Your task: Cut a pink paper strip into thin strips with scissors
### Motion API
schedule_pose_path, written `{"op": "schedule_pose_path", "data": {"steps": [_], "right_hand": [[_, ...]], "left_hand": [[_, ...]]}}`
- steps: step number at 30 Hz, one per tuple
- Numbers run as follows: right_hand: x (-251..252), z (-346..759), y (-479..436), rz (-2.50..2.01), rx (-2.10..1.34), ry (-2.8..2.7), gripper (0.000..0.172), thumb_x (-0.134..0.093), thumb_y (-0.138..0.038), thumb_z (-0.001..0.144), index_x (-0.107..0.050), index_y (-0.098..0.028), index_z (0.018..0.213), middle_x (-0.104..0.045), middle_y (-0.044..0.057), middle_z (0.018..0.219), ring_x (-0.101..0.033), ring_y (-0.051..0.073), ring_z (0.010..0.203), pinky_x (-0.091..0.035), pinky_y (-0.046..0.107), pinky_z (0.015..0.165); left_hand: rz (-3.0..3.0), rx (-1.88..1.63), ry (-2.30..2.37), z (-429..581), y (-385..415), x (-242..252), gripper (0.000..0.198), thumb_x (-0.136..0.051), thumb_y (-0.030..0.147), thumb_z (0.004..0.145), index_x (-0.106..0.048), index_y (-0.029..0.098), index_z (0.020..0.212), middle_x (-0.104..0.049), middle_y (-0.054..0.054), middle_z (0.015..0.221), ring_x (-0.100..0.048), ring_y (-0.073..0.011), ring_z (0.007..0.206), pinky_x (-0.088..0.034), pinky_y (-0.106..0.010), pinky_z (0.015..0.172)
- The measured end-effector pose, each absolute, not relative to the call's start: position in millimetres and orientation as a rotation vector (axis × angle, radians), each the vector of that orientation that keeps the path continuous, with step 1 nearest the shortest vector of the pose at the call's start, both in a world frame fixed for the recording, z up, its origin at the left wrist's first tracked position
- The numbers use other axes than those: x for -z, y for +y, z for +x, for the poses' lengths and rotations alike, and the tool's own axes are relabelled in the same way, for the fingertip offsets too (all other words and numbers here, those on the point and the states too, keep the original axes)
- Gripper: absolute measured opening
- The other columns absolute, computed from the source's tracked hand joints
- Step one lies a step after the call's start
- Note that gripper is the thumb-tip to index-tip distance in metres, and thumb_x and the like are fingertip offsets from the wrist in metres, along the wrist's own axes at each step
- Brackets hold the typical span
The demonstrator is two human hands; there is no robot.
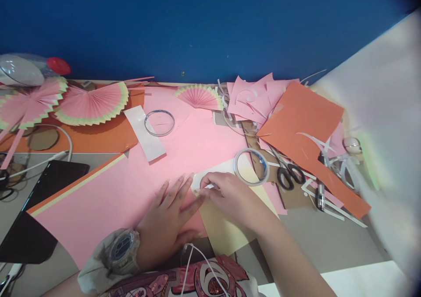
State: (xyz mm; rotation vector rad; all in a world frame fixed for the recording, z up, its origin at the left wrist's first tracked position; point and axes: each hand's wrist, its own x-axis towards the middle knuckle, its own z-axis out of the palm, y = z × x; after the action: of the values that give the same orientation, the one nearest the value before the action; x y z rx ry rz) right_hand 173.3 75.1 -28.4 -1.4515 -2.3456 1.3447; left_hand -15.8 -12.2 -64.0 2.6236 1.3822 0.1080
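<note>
My left hand (169,211) lies flat, fingers spread, on a large pink sheet of paper (197,139). Just right of its fingertips, my right hand (228,194) pinches finger and thumb together at the left end of a white paper strip (217,171). A small white bit shows between those fingers, too small to name. Under the right hand lies a pale yellow sheet (226,227). One roll of tape (265,174) rests across the strip's right end. A thinner tape ring (159,111) overlaps a white paper piece (146,135) farther back.
Pink pleated paper fans (94,104) lie at the back left, near a red-capped bottle (23,69). A black device (42,218) sits at left with cables. Black-handled scissors (291,174), orange paper (302,117) and paper scraps crowd the right. A blue wall (197,30) rises behind.
</note>
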Motion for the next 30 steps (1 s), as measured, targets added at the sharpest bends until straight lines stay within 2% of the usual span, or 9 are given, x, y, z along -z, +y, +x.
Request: {"op": "schedule_pose_path", "data": {"steps": [7,13,18,26,30], "right_hand": [[33.9,165.2,65.8,-1.509,-1.246,-2.25,0.013,-0.051,-0.019,0.087,-0.055,-0.02,0.075,-0.065,0.0,0.078,-0.056,0.015,0.068,-0.037,0.027,0.064],[36.1,159.9,59.4,-1.535,-1.103,-2.303,0.011,-0.053,-0.016,0.085,-0.054,-0.02,0.075,-0.062,0.0,0.073,-0.053,0.015,0.064,-0.035,0.028,0.064],[42.5,159.1,51.4,-1.561,-0.964,-2.302,0.011,-0.053,-0.017,0.087,-0.053,-0.019,0.076,-0.06,0.0,0.072,-0.052,0.016,0.068,-0.034,0.03,0.069],[44.5,159.2,51.0,-1.508,-0.935,-2.335,0.01,-0.052,-0.013,0.085,-0.052,-0.019,0.077,-0.062,0.001,0.076,-0.054,0.017,0.071,-0.033,0.031,0.073],[46.2,159.9,49.8,-1.502,-0.911,-2.345,0.01,-0.05,-0.013,0.085,-0.053,-0.019,0.077,-0.063,0.002,0.078,-0.054,0.018,0.072,-0.033,0.032,0.074]], "left_hand": [[2.599,-0.136,1.383,-16.3,-12.1,65.6,0.071,-0.038,0.06,0.086,-0.02,0.027,0.146,-0.026,-0.018,0.151,-0.023,-0.0357,0.138,-0.018,-0.051,0.108],[2.564,-0.124,1.38,-16.6,-11.6,66.0,0.07,-0.04,0.06,0.085,-0.023,0.029,0.145,-0.021,-0.017,0.152,-0.021,-0.0352,0.139,-0.017,-0.051,0.109],[2.578,-0.128,1.373,-16.1,-11.4,63.8,0.069,-0.041,0.059,0.085,-0.027,0.028,0.144,-0.024,-0.018,0.151,-0.023,-0.0363,0.138,-0.016,-0.052,0.108],[2.605,-0.161,1.402,-16.5,-11.4,63.7,0.066,-0.041,0.061,0.084,-0.036,0.027,0.14,-0.032,-0.016,0.148,-0.028,-0.0349,0.136,-0.019,-0.049,0.108],[2.601,-0.153,1.373,-18.0,-11.8,64.6,0.063,-0.041,0.058,0.085,-0.037,0.026,0.14,-0.032,-0.016,0.149,-0.026,-0.0347,0.137,-0.02,-0.05,0.108]]}}
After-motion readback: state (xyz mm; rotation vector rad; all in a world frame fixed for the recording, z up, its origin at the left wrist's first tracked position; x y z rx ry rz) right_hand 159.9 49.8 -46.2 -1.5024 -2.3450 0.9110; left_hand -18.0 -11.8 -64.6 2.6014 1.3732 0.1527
